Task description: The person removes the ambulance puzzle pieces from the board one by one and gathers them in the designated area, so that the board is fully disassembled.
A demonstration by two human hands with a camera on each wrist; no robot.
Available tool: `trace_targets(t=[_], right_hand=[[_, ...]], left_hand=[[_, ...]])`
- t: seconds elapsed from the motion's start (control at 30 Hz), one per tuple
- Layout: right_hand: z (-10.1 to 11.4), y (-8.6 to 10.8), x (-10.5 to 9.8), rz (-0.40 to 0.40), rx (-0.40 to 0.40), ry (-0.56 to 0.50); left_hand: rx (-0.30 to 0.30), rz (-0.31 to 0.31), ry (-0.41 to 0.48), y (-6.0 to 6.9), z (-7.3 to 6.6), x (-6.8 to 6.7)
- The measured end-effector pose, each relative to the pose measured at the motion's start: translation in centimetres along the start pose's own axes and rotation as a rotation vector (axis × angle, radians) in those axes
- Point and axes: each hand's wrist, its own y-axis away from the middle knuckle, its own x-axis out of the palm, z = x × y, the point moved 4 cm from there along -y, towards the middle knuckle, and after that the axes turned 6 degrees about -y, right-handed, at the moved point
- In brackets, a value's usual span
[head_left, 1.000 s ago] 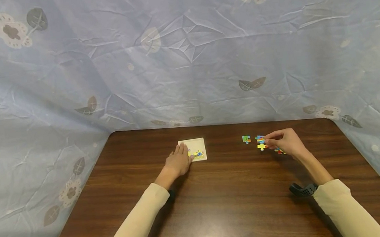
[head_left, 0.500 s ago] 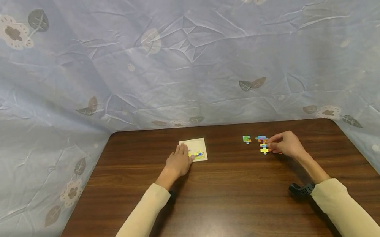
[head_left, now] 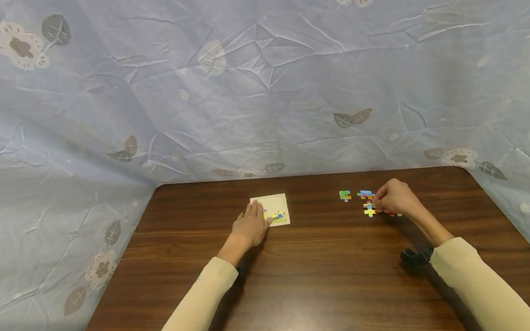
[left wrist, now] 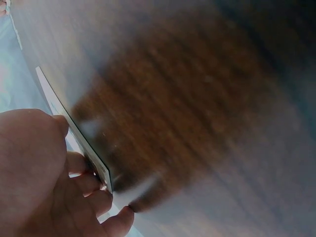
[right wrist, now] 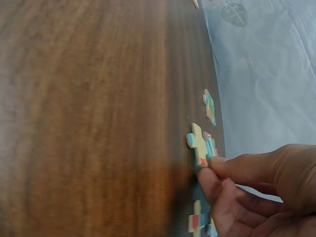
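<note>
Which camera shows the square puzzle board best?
The head view: the board is seen from above, the left hand covering part. The left wrist view shows mainly its thin edge; the right wrist view, maybe a sliver at the top.

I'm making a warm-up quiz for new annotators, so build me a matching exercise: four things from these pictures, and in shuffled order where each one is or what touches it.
1. cream square tray
2. mostly green jigsaw piece
3. mostly yellow jigsaw piece
4. pale blue floral cloth

A. pinched by the right hand
B. hangs beyond the dark brown wooden table
C. touched by the left hand
D. untouched, nearer the tray than the yellow piece

Pairs: 1-C, 2-D, 3-A, 4-B
</note>
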Motion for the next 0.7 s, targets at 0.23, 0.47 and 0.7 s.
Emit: trace_targets(t=[0.23,0.47,0.7], right_hand=[[0.74,-0.57,0.13,0.046,0.033,-0.033],[0.94,-0.48,0.31,0.059,0.043,-0.026],[1.03,-0.31,0.47,0.053,0.066,0.028]], left_hand=[[-0.006,0.007,0.012,0.00,0.04,-0.01],[-0.005,0.005,0.001,-0.06,0.05,0.15],[-0.009,0.004,0.003,0.00,0.08,0.21]])
